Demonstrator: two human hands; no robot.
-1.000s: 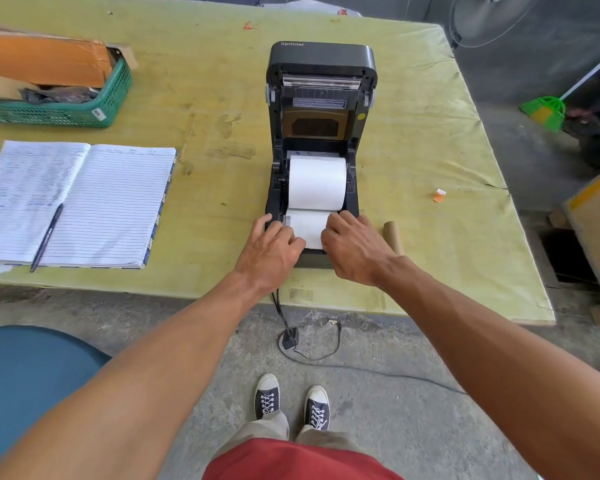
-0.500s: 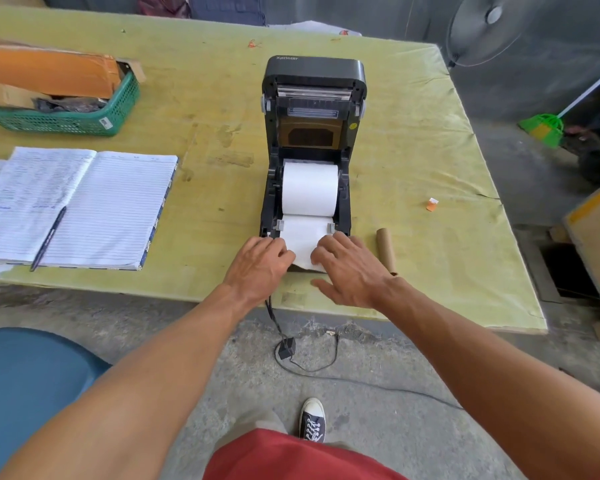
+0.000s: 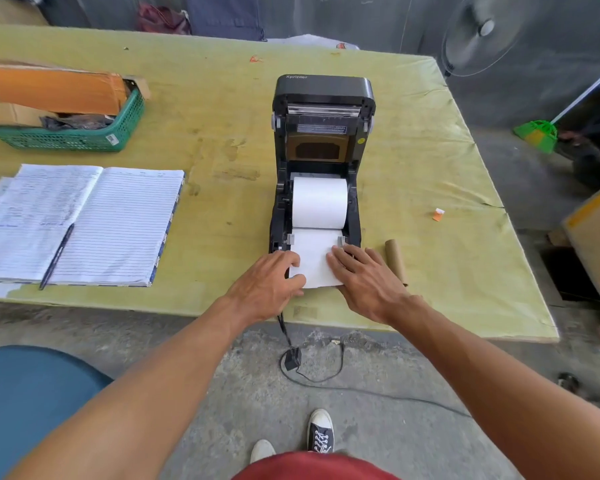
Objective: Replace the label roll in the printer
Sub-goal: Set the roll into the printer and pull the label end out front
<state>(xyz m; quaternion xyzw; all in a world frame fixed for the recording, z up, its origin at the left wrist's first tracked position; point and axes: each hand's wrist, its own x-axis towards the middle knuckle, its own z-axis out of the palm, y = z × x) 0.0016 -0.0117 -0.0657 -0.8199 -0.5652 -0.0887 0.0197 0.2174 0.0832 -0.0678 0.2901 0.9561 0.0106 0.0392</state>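
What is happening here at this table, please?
A person is loading a label printer whose lid stands open. A new white label roll sits inside. The left hand and the right hand rest on the paper's loose end, which reaches past the printer's front. An empty cardboard core lies to the right.

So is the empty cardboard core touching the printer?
Apart. The head view shows bare table between the cardboard core and the printer.

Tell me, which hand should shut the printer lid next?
Probably the right hand. It lies flat and open on the paper, so it can let go easily, while the left hand pinches the paper's edge. The lid stands open, equally far from both.
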